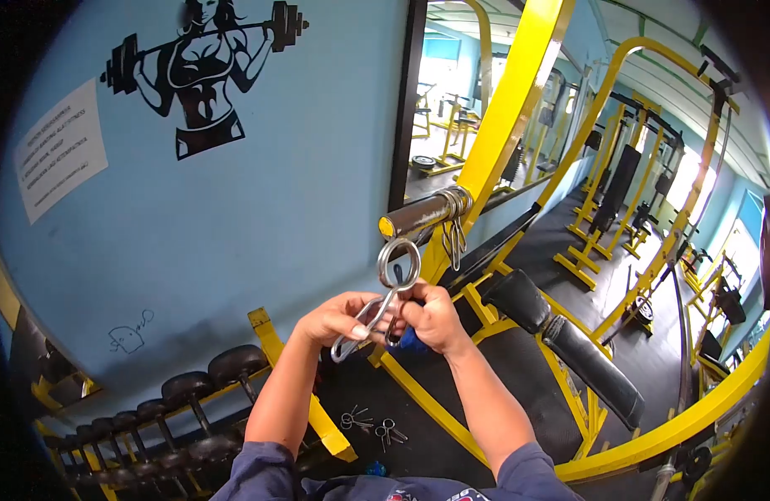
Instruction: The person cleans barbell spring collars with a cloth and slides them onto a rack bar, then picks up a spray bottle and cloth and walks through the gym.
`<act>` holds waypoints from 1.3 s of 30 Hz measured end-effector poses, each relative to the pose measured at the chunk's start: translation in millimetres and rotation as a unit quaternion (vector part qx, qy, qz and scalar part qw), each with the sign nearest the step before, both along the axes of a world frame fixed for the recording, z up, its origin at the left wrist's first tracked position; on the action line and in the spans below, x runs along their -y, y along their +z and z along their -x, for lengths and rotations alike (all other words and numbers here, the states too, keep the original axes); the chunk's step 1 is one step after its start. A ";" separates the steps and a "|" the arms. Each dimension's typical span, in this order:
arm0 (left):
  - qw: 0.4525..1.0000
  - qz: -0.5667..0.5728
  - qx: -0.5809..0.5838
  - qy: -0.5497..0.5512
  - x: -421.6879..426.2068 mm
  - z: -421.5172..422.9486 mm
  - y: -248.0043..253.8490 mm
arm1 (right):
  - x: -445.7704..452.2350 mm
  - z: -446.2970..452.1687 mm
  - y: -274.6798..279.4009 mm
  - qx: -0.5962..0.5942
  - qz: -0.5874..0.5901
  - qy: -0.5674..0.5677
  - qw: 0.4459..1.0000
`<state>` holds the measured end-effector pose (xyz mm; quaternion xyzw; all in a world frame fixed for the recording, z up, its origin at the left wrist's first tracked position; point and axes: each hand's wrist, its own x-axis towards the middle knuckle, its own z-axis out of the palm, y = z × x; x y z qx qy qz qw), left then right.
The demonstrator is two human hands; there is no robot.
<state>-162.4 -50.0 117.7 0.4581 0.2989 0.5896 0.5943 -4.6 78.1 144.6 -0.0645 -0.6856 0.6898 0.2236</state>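
A shiny metal spring collar (388, 288) is held up in front of me, its coil on top and its wire handles slanting down to the left. My left hand (343, 318) is closed around the handles, with the thumb lying along the wire. Curled fingers of my right hand (436, 317) grip the collar just below the coil. Something blue (413, 340) shows under my right hand; its kind is mostly hidden. Just beyond the hands, more spring collars (457, 203) hang on a steel peg (416, 215) of a yellow frame.
Loose spring collars (388, 431) lie on the dark floor, near a small blue object (376, 469). A dumbbell rack (272, 342) stands along the blue wall at left. To the right are a black padded bench (594, 367) and yellow gym machines (606, 242). A mirror (439, 108) hangs behind the frame.
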 end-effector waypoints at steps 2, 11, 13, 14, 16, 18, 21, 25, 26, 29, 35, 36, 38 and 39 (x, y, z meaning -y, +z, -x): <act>1.000 -0.021 -0.008 0.013 -3.6 10.4 2.7 | -8.0 24.0 -9.2 -0.119 -0.183 -0.121 0.968; 0.864 -0.178 -0.246 0.401 -31.2 22.9 -27.3 | -19.8 55.4 -14.1 -0.047 -0.393 -0.383 0.835; 0.866 -0.180 -0.216 0.414 -41.3 34.7 -46.4 | -16.2 61.5 -10.6 -0.032 -0.413 -0.405 0.815; 0.868 -0.185 -0.216 0.407 -46.2 39.9 -54.8 | -14.4 64.4 -10.8 -0.025 -0.422 -0.412 0.807; 0.863 -0.178 -0.211 0.423 -57.0 48.0 -66.8 | -11.9 70.4 -11.2 0.007 -0.426 -0.434 0.794; 0.873 -0.171 -0.192 0.415 -71.8 53.8 -75.1 | -17.2 75.5 -15.5 0.034 -0.417 -0.444 0.793; 0.890 -0.169 -0.150 0.397 -90.3 63.3 -89.2 | -19.9 82.1 -17.2 0.062 -0.428 -0.462 0.775; 0.907 -0.193 -0.089 0.365 -111.9 71.4 -95.1 | -26.1 86.1 -17.5 0.066 -0.439 -0.477 0.759; 0.908 -0.193 -0.090 0.362 -118.8 71.8 -98.2 | -30.2 87.7 -19.2 0.065 -0.443 -0.493 0.746; 0.908 -0.210 -0.071 0.356 -138.8 69.3 -101.0 | -38.7 84.2 -19.2 0.091 -0.435 -0.519 0.729; 0.805 -0.259 -0.225 0.485 -184.0 63.1 -103.2 | -26.3 51.5 -17.2 0.190 -0.359 -0.554 0.727; 0.808 -0.259 -0.223 0.480 -189.0 61.5 -105.4 | -21.7 43.5 -23.3 0.193 -0.357 -0.558 0.724; 0.758 -0.250 -0.257 0.545 -192.8 55.5 -91.5 | -11.6 28.4 -37.0 0.190 -0.346 -0.540 0.743; 0.751 -0.241 -0.271 0.552 -192.1 52.1 -82.4 | -6.4 20.4 -45.0 0.195 -0.328 -0.534 0.755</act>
